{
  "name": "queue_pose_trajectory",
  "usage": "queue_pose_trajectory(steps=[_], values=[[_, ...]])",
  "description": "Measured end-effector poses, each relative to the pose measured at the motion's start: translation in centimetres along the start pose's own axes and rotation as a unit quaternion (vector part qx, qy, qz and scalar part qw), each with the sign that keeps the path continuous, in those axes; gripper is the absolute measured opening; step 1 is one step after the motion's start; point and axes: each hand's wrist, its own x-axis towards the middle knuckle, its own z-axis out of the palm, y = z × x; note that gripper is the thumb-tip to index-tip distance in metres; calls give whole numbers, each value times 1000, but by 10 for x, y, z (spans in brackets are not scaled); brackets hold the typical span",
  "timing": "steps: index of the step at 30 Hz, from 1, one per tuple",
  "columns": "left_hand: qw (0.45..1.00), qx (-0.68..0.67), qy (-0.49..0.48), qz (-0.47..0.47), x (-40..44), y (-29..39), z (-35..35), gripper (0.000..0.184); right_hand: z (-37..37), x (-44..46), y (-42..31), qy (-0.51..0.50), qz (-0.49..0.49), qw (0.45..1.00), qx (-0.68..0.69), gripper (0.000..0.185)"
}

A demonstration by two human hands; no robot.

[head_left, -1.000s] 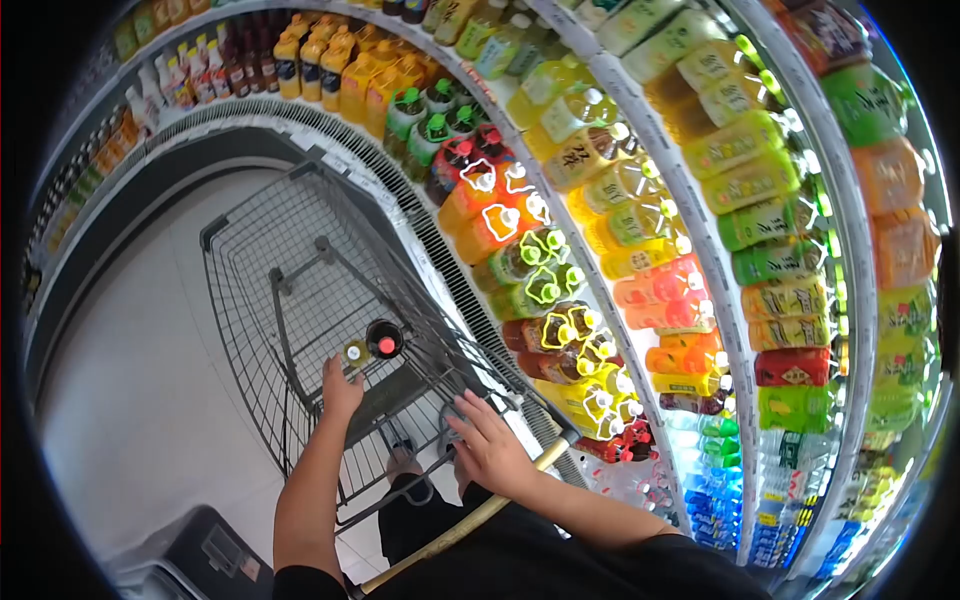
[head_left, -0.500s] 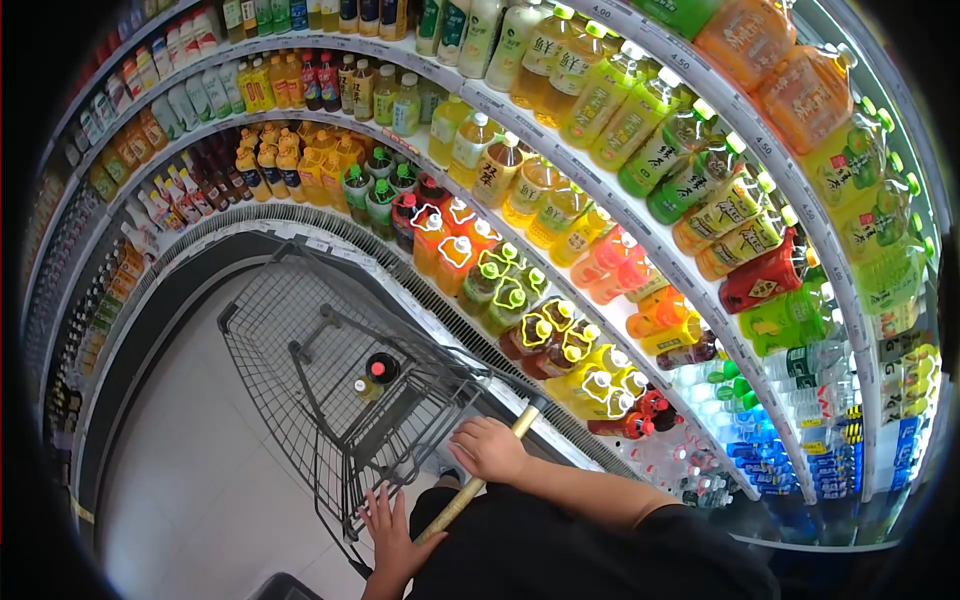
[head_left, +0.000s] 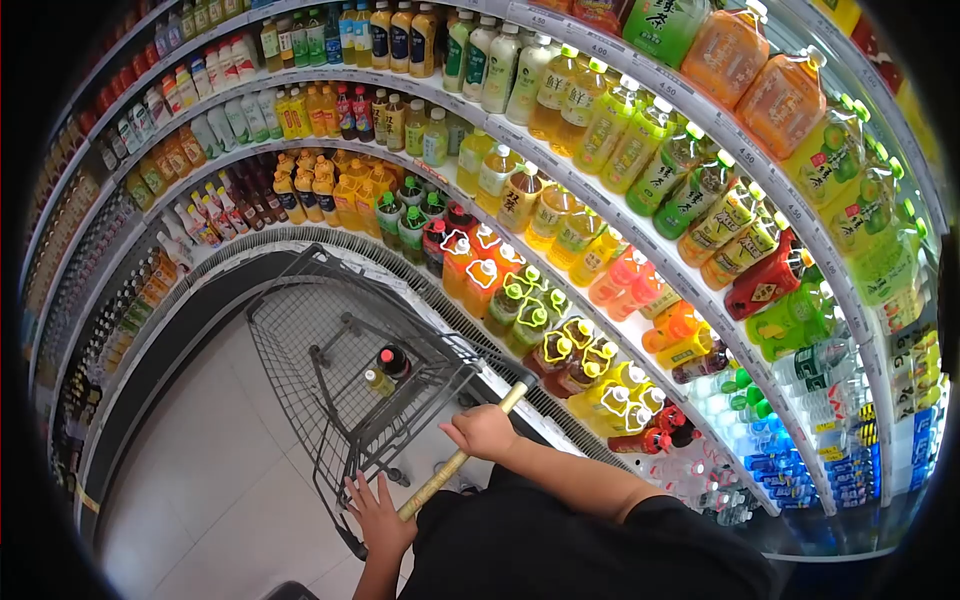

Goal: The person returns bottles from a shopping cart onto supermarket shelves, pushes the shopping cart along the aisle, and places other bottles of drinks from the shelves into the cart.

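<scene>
A grey wire shopping cart (head_left: 322, 395) stands before me, with a yellowish handle bar (head_left: 437, 486). My right hand (head_left: 482, 433) is closed round the upper part of that bar, its thumb sticking out. At the bar's lower end is my left hand (head_left: 378, 516), its fingers spread and stretched toward the cart's rim, its thumb beside the bar. Inside the cart are a dark bottle with a red cap (head_left: 396, 361) and a smaller yellowish bottle with a pale cap (head_left: 379, 381).
A long curved shelf unit (head_left: 545, 165) of bottled drinks runs along the left, front and right. Its black base (head_left: 165, 385) borders the pale tiled floor (head_left: 205, 470). The cart's front right side is close to the lower shelf edge. A dark object (head_left: 290, 591) shows at the bottom edge.
The view has shifted, so shelves and cart sit further right in it. My right hand's fingers, laid over the bar earlier, are now wrapped round it. My left hand still has its fingers spread.
</scene>
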Motion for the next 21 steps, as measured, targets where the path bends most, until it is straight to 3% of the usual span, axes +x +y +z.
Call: queue_pose_trajectory(steps=[2,3,5,11,21], values=[[996,21,76,38,3,-1,-7,60,2,2,8,-67,-104,992,34,49],[996,24,76,41,6,-8,-3,60,2,5,9,-64,-102,992,34,49],[997,-1,-72,10,16,-25,13,31,1,8,10,-146,-108,983,-18,55],[997,-30,-25,73,32,-29,9,36,3,25,9,-171,-74,982,-34,54],[1000,-4,7,26,50,-18,-3,39,26,44,26,-86,-104,991,-17,50]])
